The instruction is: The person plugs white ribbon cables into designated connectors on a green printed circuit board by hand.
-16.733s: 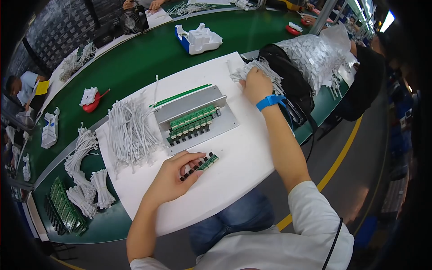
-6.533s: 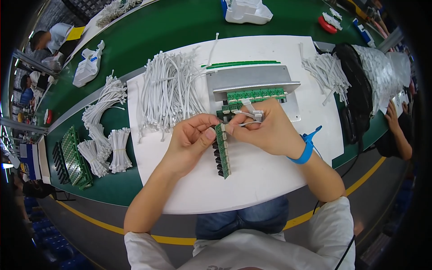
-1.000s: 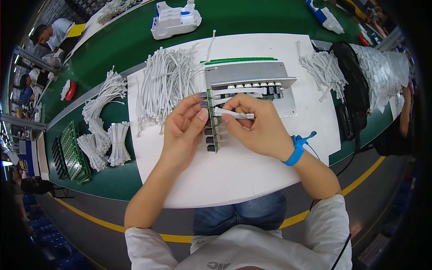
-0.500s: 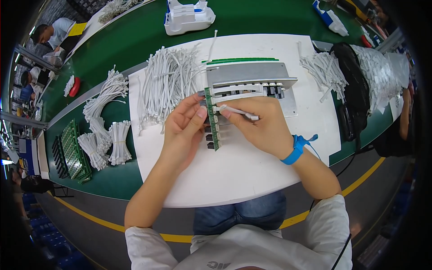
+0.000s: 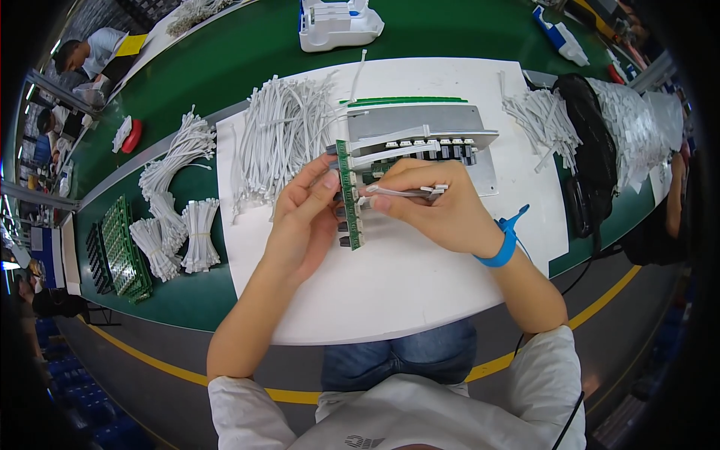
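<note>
My left hand [image 5: 304,214] grips a narrow green circuit board [image 5: 346,196] upright between thumb and fingers. White sockets line its right edge and dark parts stick out on its left. My right hand [image 5: 435,202], with a blue wrist strap [image 5: 504,244], pinches a short white cable [image 5: 405,192]. The cable's near end points at a socket halfway down the board; whether it is seated I cannot tell. Above it, white cables [image 5: 386,155] run from the board's upper sockets toward a metal fixture [image 5: 420,118], which carries a row of black-and-white connectors [image 5: 450,151], partly hidden by my right hand.
A white sheet [image 5: 390,300] covers the bench. A loose cable pile [image 5: 281,135] lies behind my left hand, bundled cables [image 5: 201,236] and stacked boards [image 5: 126,247] farther left. At right are more cables [image 5: 540,120] and a black bag [image 5: 589,127]. A white device [image 5: 340,26] sits beyond.
My right hand has turned and shifted slightly, bringing the cable end lower along the board. The board has moved a little left. The white device at the back has moved right.
</note>
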The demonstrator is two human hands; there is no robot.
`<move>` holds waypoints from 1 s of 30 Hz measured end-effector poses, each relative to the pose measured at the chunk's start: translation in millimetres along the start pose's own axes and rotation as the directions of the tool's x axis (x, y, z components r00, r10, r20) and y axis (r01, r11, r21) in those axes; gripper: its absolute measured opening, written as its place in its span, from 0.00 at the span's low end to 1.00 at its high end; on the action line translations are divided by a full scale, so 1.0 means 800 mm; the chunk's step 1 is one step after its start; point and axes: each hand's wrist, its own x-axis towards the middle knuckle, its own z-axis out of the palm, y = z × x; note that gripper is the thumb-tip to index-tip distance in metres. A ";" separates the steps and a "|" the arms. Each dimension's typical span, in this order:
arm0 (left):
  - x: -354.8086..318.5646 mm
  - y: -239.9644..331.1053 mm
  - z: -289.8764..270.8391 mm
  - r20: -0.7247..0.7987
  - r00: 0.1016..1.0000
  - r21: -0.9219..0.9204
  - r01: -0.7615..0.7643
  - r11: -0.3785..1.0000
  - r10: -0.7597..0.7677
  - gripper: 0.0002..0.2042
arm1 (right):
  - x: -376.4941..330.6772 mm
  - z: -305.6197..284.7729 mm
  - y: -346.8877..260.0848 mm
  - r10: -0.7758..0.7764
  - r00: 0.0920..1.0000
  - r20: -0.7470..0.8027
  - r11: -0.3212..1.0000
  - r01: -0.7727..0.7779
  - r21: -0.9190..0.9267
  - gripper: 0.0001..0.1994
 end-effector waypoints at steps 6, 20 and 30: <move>0.001 0.000 -0.002 0.038 0.999 -0.014 -0.025 1.000 0.026 0.16 | 0.001 -0.016 -0.009 0.227 0.963 0.146 0.974 -0.227 -0.015 0.05; 0.001 -0.005 0.003 0.073 0.992 0.086 -0.107 0.991 0.101 0.16 | -0.001 0.005 0.004 -0.073 0.986 -0.151 0.962 0.029 -0.272 0.05; 0.002 -0.019 0.005 0.115 0.963 0.463 -0.269 0.845 0.244 0.13 | -0.003 0.002 0.008 -0.097 0.994 -0.045 0.946 0.078 -0.314 0.06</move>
